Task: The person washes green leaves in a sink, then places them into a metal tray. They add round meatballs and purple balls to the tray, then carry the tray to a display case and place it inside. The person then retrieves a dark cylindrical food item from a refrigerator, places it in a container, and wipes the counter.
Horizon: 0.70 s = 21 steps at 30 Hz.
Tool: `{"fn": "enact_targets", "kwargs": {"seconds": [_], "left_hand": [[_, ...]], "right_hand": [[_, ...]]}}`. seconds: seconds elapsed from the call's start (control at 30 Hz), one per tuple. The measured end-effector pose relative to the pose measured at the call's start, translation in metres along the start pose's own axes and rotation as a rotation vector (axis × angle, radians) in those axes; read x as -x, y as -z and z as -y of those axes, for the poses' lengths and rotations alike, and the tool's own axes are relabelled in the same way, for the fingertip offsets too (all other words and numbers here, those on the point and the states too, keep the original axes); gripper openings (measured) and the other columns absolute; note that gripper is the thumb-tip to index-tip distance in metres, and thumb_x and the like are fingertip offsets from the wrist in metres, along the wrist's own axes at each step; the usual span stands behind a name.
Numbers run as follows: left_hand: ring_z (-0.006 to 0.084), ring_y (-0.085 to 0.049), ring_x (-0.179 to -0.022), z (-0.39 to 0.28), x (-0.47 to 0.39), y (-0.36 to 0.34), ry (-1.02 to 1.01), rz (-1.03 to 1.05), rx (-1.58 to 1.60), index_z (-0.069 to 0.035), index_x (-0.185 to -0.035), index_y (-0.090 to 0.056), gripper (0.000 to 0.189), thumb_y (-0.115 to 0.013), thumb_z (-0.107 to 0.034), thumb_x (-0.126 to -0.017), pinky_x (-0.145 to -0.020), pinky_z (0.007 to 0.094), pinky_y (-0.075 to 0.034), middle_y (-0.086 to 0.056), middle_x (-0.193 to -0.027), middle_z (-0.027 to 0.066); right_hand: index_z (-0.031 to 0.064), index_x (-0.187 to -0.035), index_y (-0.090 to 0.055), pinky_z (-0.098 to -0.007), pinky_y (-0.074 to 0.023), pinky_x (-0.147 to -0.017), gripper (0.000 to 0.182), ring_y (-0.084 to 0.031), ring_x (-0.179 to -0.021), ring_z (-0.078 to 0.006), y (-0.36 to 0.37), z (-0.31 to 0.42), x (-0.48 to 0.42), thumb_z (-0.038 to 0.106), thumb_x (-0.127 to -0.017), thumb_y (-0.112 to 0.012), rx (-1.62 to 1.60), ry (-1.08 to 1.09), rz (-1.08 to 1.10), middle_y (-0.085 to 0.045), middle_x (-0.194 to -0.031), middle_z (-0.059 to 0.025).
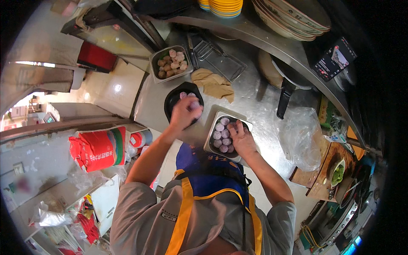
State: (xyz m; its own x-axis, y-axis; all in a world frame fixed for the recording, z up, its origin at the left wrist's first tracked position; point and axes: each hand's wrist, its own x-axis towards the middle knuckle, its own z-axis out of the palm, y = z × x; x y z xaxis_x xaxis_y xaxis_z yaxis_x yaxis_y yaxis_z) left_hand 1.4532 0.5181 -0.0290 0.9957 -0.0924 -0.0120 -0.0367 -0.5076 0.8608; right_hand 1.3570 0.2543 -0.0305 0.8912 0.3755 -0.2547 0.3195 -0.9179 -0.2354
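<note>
Blurred over a black bowl [168, 105], my left hand [185, 112] has a purple ball between its fingers. More purple balls [183, 95] lie in that bowl. My right hand [239, 137] reaches into a rectangular steel container [208, 143] of purple balls [220, 127], its fingertips among the balls at the right side. Whether it grips one cannot be told. Behind the bowl is a second steel container [156, 79] with brown and pale pink balls [174, 64]. A crumpled tan cloth [214, 83] lies beside the bowl on the steel counter.
A wire rack [231, 68] and a knife [192, 52] lie at the back. A pan's black handle [286, 98] and a clear plastic bag [299, 137] are on the right. Above hangs a steel shelf [271, 47] with stacked bowls [296, 19] and a phone [336, 59].
</note>
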Motion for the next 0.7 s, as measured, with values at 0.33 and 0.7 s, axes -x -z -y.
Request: {"fn": "enact_targets", "kwargs": {"seconds": [0.33, 0.7], "left_hand": [[0.0313, -0.059, -0.096, 0.021, -0.01, 0.034, -0.366, -0.152, -0.574, -0.004, -0.108, -0.061, 0.037, -0.071, -0.021, -0.076, -0.083, 0.0399, -0.048, -0.061, -0.104, 0.0143], [0.0339, -0.043, -0.118, -0.047, 0.051, -0.102, -0.585, 0.622, -0.377, -0.013, -0.108, -0.061, 0.043, -0.072, -0.03, -0.07, -0.097, 0.0436, -0.042, -0.043, -0.131, 0.0138]], "right_hand": [[0.0103, -0.118, -0.054, -0.0396, -0.0506, -0.087, 0.041, -0.055, -0.107, -0.0359, 0.002, -0.009, -0.005, 0.006, -0.078, -0.059, -0.212, -0.009, -0.131, -0.045, -0.126, -0.0171], [0.0054, -0.121, -0.057, -0.0307, -0.0531, -0.073, 0.036, -0.066, -0.087, -0.0201, 0.015, -0.05, 0.013, 0.009, -0.086, -0.062, -0.846, -0.316, -0.194, -0.064, -0.104, -0.0119]]}}
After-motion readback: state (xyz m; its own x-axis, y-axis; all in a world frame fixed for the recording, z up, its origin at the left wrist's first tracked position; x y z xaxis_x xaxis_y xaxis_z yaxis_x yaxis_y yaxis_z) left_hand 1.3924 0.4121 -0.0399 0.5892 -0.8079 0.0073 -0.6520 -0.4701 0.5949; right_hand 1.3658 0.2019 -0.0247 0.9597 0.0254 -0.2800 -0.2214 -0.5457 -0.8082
